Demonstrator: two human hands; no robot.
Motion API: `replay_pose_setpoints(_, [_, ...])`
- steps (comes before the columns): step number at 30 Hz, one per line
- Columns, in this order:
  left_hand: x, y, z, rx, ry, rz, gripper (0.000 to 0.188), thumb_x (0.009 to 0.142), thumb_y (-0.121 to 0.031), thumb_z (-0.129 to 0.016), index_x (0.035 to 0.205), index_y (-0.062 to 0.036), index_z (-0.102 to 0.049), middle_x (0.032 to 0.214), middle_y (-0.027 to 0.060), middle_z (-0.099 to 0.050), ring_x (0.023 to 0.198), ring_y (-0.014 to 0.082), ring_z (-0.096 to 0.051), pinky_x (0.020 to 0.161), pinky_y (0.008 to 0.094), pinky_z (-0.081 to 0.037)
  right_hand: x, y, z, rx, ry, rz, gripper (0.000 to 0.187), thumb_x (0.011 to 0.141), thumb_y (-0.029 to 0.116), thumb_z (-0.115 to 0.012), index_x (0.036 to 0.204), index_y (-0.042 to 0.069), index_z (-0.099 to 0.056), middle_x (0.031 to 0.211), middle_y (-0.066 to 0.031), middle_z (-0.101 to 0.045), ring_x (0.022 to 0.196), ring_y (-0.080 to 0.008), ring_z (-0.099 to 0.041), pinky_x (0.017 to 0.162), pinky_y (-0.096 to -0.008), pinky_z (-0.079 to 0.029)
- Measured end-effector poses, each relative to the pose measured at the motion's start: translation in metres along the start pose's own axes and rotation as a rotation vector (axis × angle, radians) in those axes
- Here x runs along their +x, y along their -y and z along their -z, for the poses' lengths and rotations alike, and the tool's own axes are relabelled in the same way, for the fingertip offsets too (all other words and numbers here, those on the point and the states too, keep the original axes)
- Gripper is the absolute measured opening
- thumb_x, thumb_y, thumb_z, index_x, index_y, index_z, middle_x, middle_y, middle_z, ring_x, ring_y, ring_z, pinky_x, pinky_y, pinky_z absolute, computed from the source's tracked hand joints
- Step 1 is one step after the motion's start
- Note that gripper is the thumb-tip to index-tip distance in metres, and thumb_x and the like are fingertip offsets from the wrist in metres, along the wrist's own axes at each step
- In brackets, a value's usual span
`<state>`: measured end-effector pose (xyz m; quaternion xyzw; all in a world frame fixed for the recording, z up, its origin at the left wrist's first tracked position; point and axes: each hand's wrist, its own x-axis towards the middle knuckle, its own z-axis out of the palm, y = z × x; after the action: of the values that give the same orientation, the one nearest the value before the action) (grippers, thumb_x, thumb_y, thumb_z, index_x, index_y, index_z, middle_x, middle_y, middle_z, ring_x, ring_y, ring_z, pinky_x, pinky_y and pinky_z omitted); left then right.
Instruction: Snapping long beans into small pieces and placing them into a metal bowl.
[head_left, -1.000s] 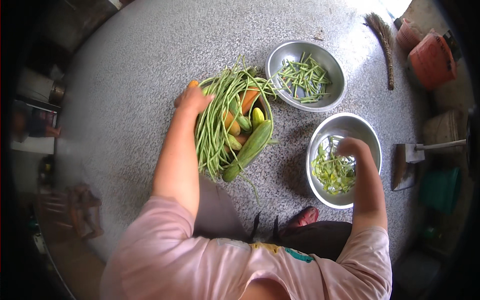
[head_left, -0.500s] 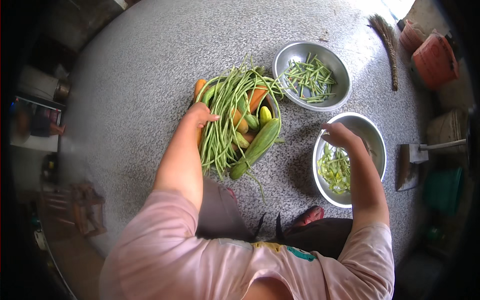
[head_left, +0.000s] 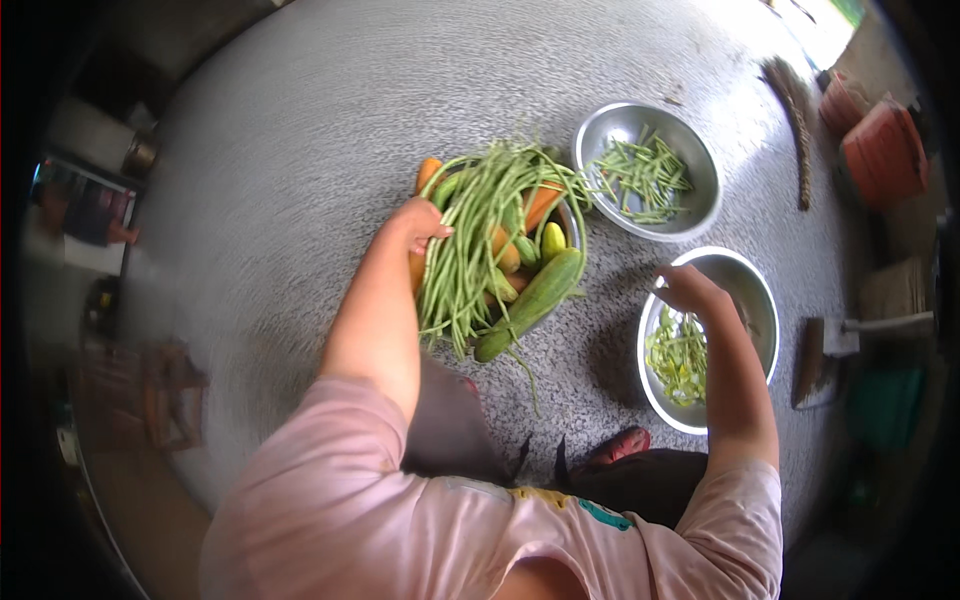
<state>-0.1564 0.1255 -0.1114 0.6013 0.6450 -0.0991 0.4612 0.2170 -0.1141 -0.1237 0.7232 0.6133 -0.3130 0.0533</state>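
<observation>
A big bunch of green long beans (head_left: 470,245) lies draped over a metal basin (head_left: 573,225) heaped with vegetables. My left hand (head_left: 421,222) is closed on the beans at the left side of the heap. Beneath and beside them are a large green gourd (head_left: 535,305), a small yellow-green cucumber (head_left: 553,240) and orange squashes (head_left: 541,203). Over the rim of the nearer right-hand bowl (head_left: 771,300), my right hand (head_left: 692,288) has its fingers drawn together; whatever they hold is too small to make out. Pale green trimmings (head_left: 678,360) lie in that bowl.
Behind it stands another metal bowl (head_left: 707,205) with cut bean pieces (head_left: 645,180). A straw broom (head_left: 795,125), red containers (head_left: 885,155) and a long-handled dustpan (head_left: 825,350) are along the right. On the far left is a wooden stool (head_left: 175,395).
The view has shifted, so the basin and bowls appear a little farther right and lower. My left fingers curl more around the beans. My right hand stays over its bowl.
</observation>
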Motion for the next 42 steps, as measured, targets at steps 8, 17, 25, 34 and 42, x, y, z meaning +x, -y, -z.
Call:
replay_pose_setpoints(8, [-0.027, -0.040, 0.008, 0.223, -0.112, -0.135, 0.027, 0.069, -0.021, -0.073, 0.076, 0.0013, -0.059, 0.058, 0.0080, -0.056, 0.048, 0.0160, -0.053, 0.044, 0.0287, -0.046, -0.005, -0.002, -0.005, -0.026, -0.004, 0.073, 0.031, 0.077, 0.017, -0.057, 0.105, 0.003, -0.054, 0.077, -0.0159, -0.062, 0.066, -0.0249, -0.062, 0.061, -0.0345, -0.048])
replay_pose_setpoints(17, [-0.097, -0.081, 0.038, -0.846, 0.107, -0.535, 0.022, 0.073, -0.024, -0.069, 0.074, -0.0033, -0.060, 0.067, 0.0068, -0.062, 0.056, 0.0137, -0.060, 0.052, 0.0235, -0.049, 0.008, 0.053, 0.015, 0.201, -0.022, 0.277, 0.030, 0.076, 0.017, -0.057, 0.104, 0.006, -0.058, 0.089, -0.0170, -0.061, 0.082, -0.0284, -0.060, 0.074, -0.0363, -0.046])
replay_pose_setpoints(25, [-0.146, -0.120, 0.032, -1.241, 0.473, -0.905, 0.018, 0.078, -0.025, -0.063, 0.077, -0.0073, -0.059, 0.071, 0.0050, -0.062, 0.064, 0.0149, -0.062, 0.058, 0.0245, -0.054, -0.032, 0.141, 0.066, 1.398, 0.411, 0.609, 0.037, 0.090, 0.027, -0.045, 0.112, -0.002, -0.052, 0.098, -0.0109, -0.061, 0.086, -0.0186, -0.061, 0.074, -0.0285, -0.049])
replay_pose_setpoints(34, [-0.185, -0.133, 0.028, -1.238, 0.535, -1.150, 0.030, 0.083, -0.029, -0.056, 0.093, -0.0014, -0.051, 0.079, 0.0081, -0.058, 0.073, 0.0203, -0.062, 0.062, 0.0281, -0.055, -0.079, 0.150, 0.089, 1.488, 0.603, 0.902, 0.022, 0.084, 0.008, -0.054, 0.098, -0.008, -0.058, 0.080, -0.0142, -0.063, 0.075, -0.0198, -0.063, 0.064, -0.0264, -0.049])
replay_pose_setpoints(42, [-0.196, -0.137, 0.013, -1.046, 0.702, -1.300, 0.027, 0.086, -0.024, -0.052, 0.099, -0.0013, -0.050, 0.085, 0.0114, -0.059, 0.073, 0.0221, -0.060, 0.063, 0.0323, -0.053, -0.076, 0.141, 0.095, 1.065, 0.579, 1.161, 0.016, 0.074, 0.008, -0.065, 0.083, -0.005, -0.064, 0.082, -0.0180, -0.064, 0.069, -0.0272, -0.063, 0.063, -0.0350, -0.049])
